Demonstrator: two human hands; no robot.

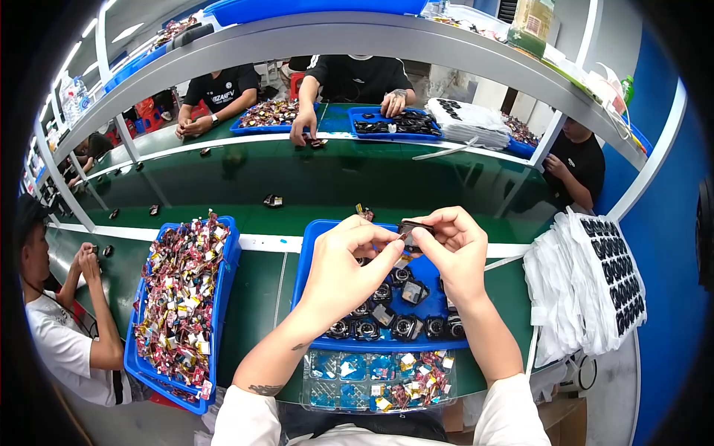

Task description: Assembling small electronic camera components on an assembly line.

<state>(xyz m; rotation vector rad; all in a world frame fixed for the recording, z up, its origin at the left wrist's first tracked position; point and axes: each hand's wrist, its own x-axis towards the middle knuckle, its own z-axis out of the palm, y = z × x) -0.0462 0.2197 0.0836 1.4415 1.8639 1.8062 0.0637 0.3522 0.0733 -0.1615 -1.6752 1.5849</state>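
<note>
Blue tray, green bench, black part.

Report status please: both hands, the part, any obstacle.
Left hand and right hand pinch one small dark part together. Held above blue tray of black round parts. Nothing in the way.

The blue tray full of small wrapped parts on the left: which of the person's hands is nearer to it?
Left. The left hand is above the middle blue tray, on the side toward the tray of wrapped parts. The right hand is farther away; both pinch a small dark part.
</note>
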